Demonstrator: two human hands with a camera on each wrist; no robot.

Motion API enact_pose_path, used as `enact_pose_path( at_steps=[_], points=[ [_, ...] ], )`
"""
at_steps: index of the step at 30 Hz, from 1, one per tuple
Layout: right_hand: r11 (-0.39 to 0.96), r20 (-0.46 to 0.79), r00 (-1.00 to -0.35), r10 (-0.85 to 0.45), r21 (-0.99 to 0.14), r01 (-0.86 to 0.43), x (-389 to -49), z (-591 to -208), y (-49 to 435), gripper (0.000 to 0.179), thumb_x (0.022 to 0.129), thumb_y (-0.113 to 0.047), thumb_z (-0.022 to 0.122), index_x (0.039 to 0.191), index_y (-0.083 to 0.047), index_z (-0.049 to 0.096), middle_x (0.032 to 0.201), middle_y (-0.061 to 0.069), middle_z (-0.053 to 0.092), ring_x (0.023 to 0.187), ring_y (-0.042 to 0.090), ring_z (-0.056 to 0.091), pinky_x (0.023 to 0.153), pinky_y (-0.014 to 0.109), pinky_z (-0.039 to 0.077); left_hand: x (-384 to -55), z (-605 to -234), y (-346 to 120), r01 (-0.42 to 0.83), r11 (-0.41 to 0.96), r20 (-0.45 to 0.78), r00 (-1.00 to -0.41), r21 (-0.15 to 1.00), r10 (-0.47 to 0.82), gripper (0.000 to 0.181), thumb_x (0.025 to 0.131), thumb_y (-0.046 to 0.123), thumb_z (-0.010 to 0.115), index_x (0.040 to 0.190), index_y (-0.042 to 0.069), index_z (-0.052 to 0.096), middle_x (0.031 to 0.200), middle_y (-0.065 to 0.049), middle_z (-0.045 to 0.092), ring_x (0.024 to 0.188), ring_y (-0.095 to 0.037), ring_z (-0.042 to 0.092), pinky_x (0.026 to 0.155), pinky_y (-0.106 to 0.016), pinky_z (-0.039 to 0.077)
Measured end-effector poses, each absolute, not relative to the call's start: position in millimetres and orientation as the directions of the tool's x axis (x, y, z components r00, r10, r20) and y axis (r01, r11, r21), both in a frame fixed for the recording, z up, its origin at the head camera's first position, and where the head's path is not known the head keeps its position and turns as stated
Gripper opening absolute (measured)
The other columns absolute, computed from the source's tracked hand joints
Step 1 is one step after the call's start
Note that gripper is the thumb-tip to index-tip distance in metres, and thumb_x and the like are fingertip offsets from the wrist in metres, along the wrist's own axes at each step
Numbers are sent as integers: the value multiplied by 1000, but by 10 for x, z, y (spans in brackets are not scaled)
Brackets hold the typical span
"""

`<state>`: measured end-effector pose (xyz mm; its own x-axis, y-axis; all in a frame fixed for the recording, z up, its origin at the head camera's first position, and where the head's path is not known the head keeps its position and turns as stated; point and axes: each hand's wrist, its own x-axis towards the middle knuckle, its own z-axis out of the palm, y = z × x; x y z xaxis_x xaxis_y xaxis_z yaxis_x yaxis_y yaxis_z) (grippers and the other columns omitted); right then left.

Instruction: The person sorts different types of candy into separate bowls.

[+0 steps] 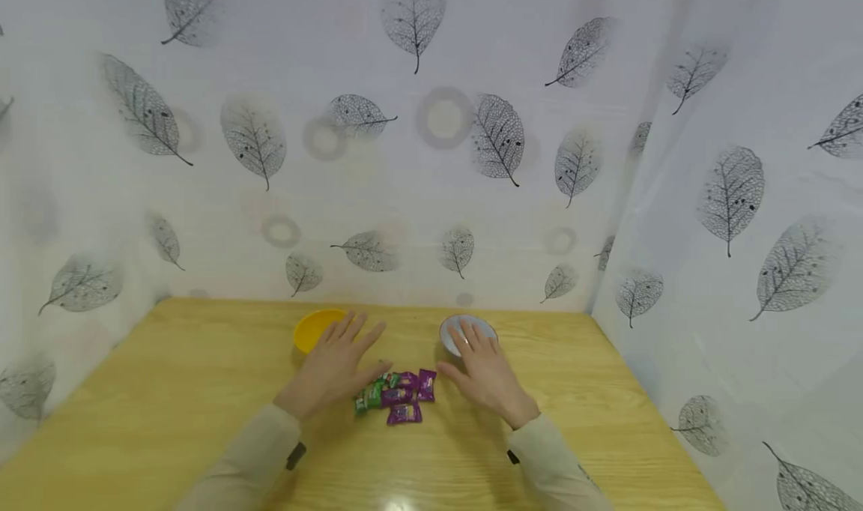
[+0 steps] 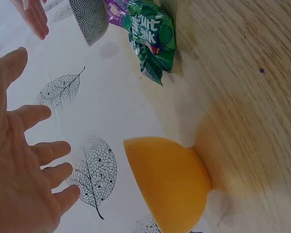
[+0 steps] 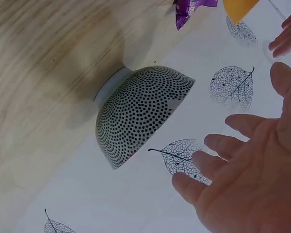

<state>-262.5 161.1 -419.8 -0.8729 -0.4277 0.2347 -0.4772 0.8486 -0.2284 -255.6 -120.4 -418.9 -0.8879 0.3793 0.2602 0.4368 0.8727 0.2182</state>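
My left hand (image 1: pixel 330 370), fingers spread and holding nothing, hovers above the table between the yellow bowl (image 1: pixel 312 333) and the wrapped candies. It partly covers that bowl in the head view. Over on the right, my right hand (image 1: pixel 487 376) is likewise spread and bare, in front of a white bowl (image 1: pixel 448 339) whose outside has a black dotted pattern (image 3: pixel 140 107). Between the hands lies a small group of candies: green packets (image 1: pixel 368 398) on the left, purple packets (image 1: pixel 404 413) on the right. Part of the group sits behind my left thumb.
Everything stands on a light wooden table (image 1: pixel 573 421). A white leaf-print sheet (image 1: pixel 418 189) hangs along the table's back edge, and another stretch of it (image 1: pixel 735 286) borders the right side.
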Motion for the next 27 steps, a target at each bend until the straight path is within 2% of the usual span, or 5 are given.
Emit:
enact_pose_path(
  at_steps=[4, 8, 17, 21, 27],
  points=[
    [839, 262, -871, -415, -260, -478, -2654, -4184, 1635, 65, 100, -45, 48, 150, -5, 38, 158, 19, 29, 147, 39, 24, 117, 63, 18, -2581, -4173, -1174, 444, 864, 287, -882, 237, 374, 69, 97, 59, 45, 152, 19, 37, 159, -20, 26, 147, -41, 22, 117, -60, 21],
    [804, 312, -871, -378, -356, -476, -2678, -4163, 1644, 57, 99, -39, 55, 143, -4, 48, 153, 20, 39, 142, 39, 35, 116, 59, 27, -2591, -4153, -1145, 439, 840, 303, -887, 318, 349, 65, 98, 54, 47, 149, 15, 42, 155, -22, 35, 142, -40, 33, 115, -58, 28],
    [746, 389, -875, -288, -482, -459, -2682, -4158, 1632, 41, 92, -28, 67, 125, -3, 64, 130, 14, 63, 124, 32, 56, 107, 48, 43, -2640, -4226, -1112, 438, 779, 280, -896, 448, 343, 57, 91, 29, 69, 139, 4, 52, 142, -19, 51, 128, -37, 52, 107, -53, 42],
    [716, 394, -881, -263, -532, -451, -2706, -4167, 1649, 35, 92, -23, 69, 121, -3, 66, 123, 13, 67, 114, 31, 62, 96, 47, 52, -2653, -4263, -1083, 444, 741, 300, -894, 504, 331, 50, 89, 22, 72, 132, 2, 57, 134, -16, 59, 121, -33, 57, 103, -49, 47],
    [695, 397, -896, -201, -586, -416, -2784, -4208, 1718, 28, 89, -14, 70, 114, -2, 70, 107, 12, 72, 89, 24, 68, 75, 34, 59, -2688, -4295, -1003, 399, 696, 286, -916, 596, 281, 36, 87, 14, 73, 121, 3, 65, 118, -14, 68, 105, -28, 64, 93, -43, 54]
  ],
)
